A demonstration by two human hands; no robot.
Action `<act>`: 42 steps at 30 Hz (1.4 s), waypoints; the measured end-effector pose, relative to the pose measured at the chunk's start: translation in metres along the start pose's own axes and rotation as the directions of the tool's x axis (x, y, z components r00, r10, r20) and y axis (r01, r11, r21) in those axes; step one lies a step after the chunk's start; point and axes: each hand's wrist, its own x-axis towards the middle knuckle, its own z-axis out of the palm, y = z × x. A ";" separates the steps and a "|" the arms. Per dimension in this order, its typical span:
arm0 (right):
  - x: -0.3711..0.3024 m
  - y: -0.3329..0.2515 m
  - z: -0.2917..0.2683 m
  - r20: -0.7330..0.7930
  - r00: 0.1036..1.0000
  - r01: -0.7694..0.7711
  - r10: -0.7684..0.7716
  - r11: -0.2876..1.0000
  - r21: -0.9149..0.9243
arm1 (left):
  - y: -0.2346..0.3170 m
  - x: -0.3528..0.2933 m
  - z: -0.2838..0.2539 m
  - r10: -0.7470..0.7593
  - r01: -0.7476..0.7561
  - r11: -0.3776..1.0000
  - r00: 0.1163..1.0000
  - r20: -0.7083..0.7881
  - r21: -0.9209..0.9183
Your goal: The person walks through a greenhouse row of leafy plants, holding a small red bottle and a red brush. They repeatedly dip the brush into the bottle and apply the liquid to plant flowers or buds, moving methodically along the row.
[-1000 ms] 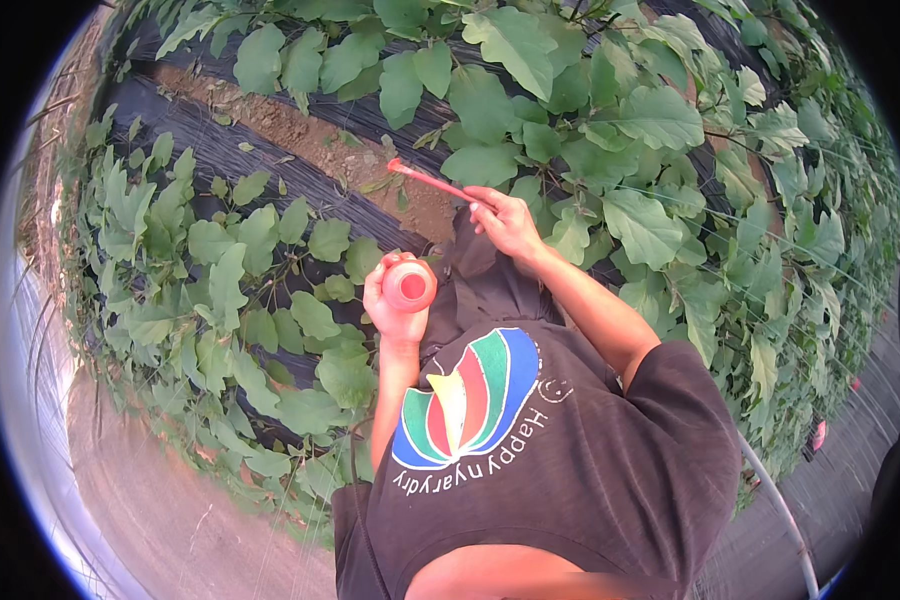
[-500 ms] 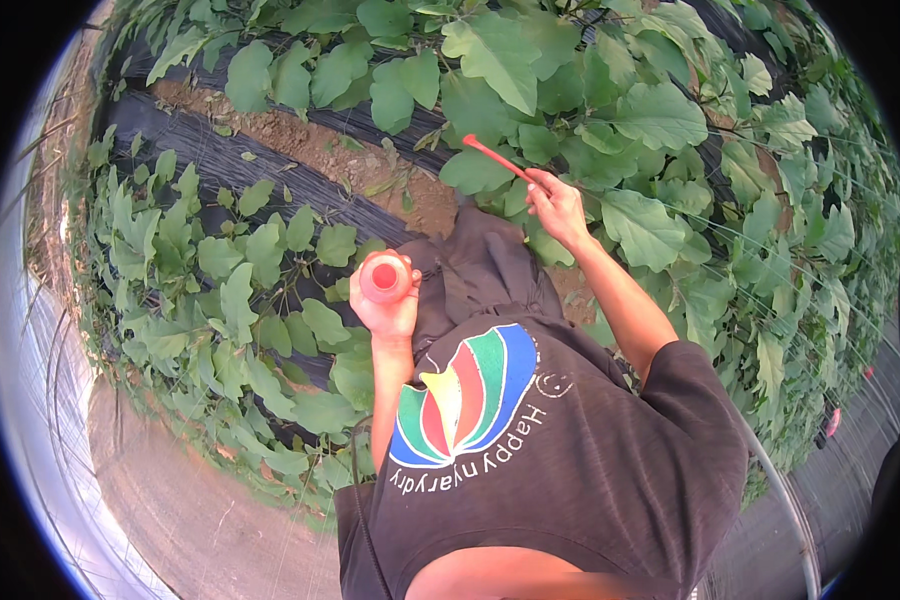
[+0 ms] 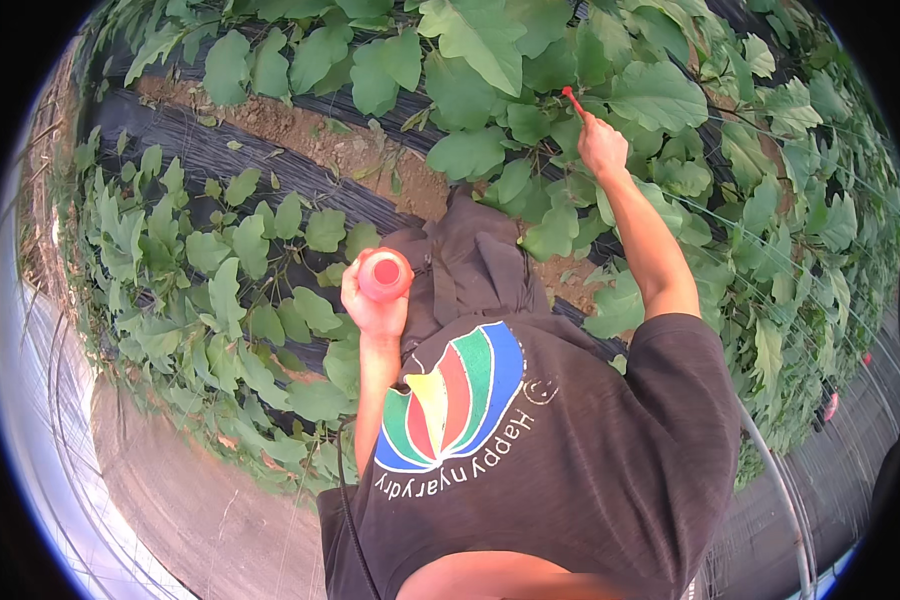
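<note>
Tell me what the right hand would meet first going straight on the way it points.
Likely the green leaves just beyond the tip of the red stick in the right hand; the stick would touch them first. Depth there is unclear.

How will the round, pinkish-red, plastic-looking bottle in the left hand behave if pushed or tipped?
The bottle would probably roll once on its side, given its round outline. Its mouth looks uncapped, so any contents might spill. It's likely fairly light, since the left hand alone supports it.

Dark plastic sheeting [image 3: 300, 175], brown soil [image 3: 370, 150], pale pipe [image 3: 792, 505]
</note>
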 end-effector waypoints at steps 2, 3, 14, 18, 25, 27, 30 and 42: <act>0.009 -0.001 0.008 0.011 0.999 0.045 -0.045 0.999 -0.011 | 0.000 -0.004 -0.004 0.017 -0.017 1.000 0.999 -0.050 -0.003; 0.011 -0.001 0.011 0.020 0.998 0.066 -0.065 0.998 -0.016 | 0.001 -0.007 -0.006 0.022 -0.023 1.000 0.997 -0.078 -0.004; 0.012 0.004 0.014 0.124 0.984 0.139 -0.125 0.985 -0.106 | -0.007 -0.002 -0.032 0.048 -0.057 0.995 0.994 -0.100 -0.082; 0.009 -0.007 0.003 0.099 0.987 0.139 -0.130 0.987 -0.085 | -0.005 -0.004 -0.033 0.057 -0.061 0.990 0.998 -0.034 -0.125; 0.010 -0.007 0.006 0.190 0.971 0.182 -0.148 0.967 -0.179 | -0.008 -0.004 -0.032 0.083 -0.101 0.989 0.983 -0.163 -0.105; 0.012 -0.005 0.008 0.208 0.967 0.188 -0.147 0.962 -0.197 | -0.008 -0.002 -0.035 0.055 -0.083 0.983 0.985 -0.165 -0.163; 0.012 -0.007 0.007 0.206 0.967 0.192 -0.151 0.962 -0.195 | -0.011 -0.004 -0.040 0.068 -0.097 0.984 0.979 -0.194 -0.147; 0.037 -0.008 0.003 0.081 0.996 -0.038 0.039 0.999 -0.003 | -0.017 0.001 -0.039 0.073 -0.112 0.979 0.974 -0.214 -0.173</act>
